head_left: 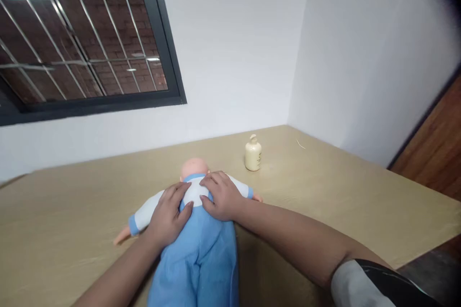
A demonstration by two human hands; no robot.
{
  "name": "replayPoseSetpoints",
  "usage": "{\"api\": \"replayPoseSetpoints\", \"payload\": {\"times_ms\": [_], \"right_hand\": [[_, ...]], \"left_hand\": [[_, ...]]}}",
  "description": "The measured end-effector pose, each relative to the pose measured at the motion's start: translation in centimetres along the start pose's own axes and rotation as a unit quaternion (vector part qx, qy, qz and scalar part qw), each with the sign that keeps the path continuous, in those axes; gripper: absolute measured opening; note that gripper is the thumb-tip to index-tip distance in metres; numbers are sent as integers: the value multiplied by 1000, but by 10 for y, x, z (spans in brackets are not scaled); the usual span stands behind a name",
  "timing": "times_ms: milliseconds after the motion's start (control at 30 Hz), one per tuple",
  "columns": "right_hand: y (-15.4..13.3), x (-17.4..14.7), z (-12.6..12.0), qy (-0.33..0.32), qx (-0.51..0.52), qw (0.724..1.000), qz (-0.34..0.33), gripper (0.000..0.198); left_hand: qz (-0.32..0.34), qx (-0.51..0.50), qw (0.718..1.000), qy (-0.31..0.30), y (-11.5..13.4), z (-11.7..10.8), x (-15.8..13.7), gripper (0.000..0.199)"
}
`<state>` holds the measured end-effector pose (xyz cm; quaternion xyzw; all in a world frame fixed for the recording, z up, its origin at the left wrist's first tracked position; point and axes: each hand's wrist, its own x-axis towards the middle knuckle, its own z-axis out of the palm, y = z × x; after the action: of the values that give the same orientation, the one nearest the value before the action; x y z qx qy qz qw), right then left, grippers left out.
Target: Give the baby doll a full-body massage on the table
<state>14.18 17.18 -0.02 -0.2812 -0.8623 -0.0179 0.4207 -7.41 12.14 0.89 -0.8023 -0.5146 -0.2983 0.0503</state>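
Note:
A baby doll (201, 244) in blue overalls and a white top with blue cuffs lies on the table, its back facing up and its head away from me. Both its arms are spread out sideways. My left hand (170, 213) rests on the left side of the doll's upper back, fingers stretched and thumb apart. On the right side of the upper back lies my right hand (224, 196), its fingers also spread over the white cloth. Between the two hands a strip of the doll's back shows. Neither hand grips anything. The doll's feet are out of view.
A cream pump bottle (253, 155) stands upright on the tan table (306, 192), beyond the doll to the right. Near the back right edge lies a thin pale strip (300, 144). White walls border the table; a barred window (90, 33) is at the upper left.

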Motion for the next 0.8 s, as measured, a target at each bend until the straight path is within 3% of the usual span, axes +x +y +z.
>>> {"api": "replayPoseSetpoints", "payload": {"times_ms": [67, 133, 233, 333, 400, 500, 567, 633, 700, 800], "right_hand": [[-7, 2, -10, -25, -35, 999, 14, 36], [-15, 6, -23, -90, -62, 993, 47, 46], [-23, 12, -40, -205, -69, 972, 95, 71], [-22, 17, -47, -277, -50, 951, 126, 86], [-19, 20, -49, -301, -26, 943, 139, 90], [-15, 24, -52, -322, 11, 934, 153, 96], [-14, 26, -56, -335, 30, 927, 163, 101], [-13, 27, -60, -349, 48, 920, 170, 104], [-14, 28, -63, -349, 71, 920, 160, 105], [-14, 27, -63, -316, 110, 933, 132, 103]], "left_hand": [[-7, 32, 998, 46, 2, -4, -8, 39], [-45, 55, 995, 64, 7, -12, -18, 35], [-196, 59, 978, 41, 18, -24, -37, 34], [-342, -5, 940, -10, 29, -32, -49, 37], [-414, -97, 905, -23, 38, -33, -49, 36], [-492, -311, 813, 0, 52, -30, -42, 37], [-480, -452, 752, -1, 62, -28, -35, 45], [-451, -524, 723, -15, 72, -28, -29, 55], [-439, -520, 732, -10, 82, -32, -24, 60], [-399, -458, 794, 31, 95, -46, -21, 62]]}}
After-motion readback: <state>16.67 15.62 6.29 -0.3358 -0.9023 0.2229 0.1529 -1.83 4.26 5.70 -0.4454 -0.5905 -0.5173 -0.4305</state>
